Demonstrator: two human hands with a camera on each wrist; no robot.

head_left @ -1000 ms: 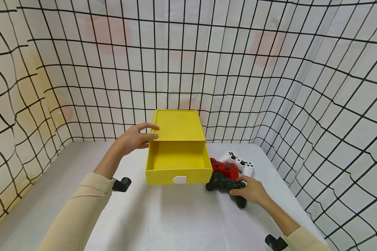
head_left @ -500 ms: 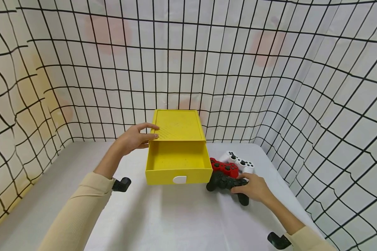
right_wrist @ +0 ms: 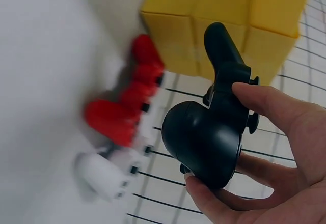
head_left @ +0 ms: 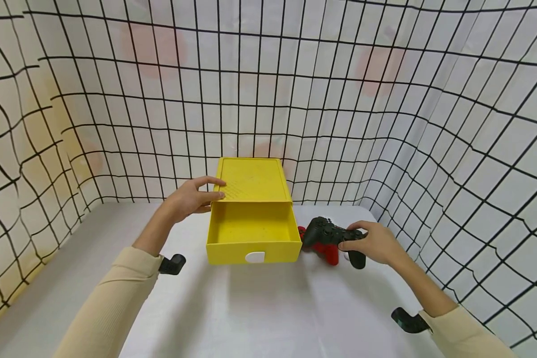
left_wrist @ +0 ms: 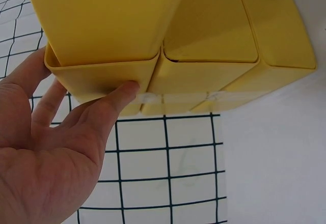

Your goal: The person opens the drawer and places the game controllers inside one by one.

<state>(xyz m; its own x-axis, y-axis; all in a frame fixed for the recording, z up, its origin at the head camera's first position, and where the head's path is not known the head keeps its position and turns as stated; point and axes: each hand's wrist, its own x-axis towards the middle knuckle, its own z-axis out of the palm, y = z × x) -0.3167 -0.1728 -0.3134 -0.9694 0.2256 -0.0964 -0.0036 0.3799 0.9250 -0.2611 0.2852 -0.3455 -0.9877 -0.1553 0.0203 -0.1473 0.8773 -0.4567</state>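
A yellow drawer box (head_left: 252,179) stands at the middle back of the table, its top drawer (head_left: 232,252) pulled out and bare inside. My left hand (head_left: 181,201) rests on the box's upper left corner, some fingers on the lid and others against the side wall (left_wrist: 109,76). My right hand (head_left: 378,243) grips a black game controller (head_left: 324,232) by its right end, thumb on one side and fingers on the other. It hangs raised and tilted right of the box. Beneath it lies a red game controller (head_left: 330,254). A white game controller (right_wrist: 104,175), mostly hidden in the head view, lies beside the red one.
Two more yellow drawers (left_wrist: 209,35), both pushed in, show below the top one in the left wrist view. Black netting (head_left: 250,107) over white cloth encloses the back and both sides of the white table (head_left: 259,313).
My right hand has lifted the black controller off the table, up and away to the right, now covering most of the white one. The left hand and the box have stayed in place.
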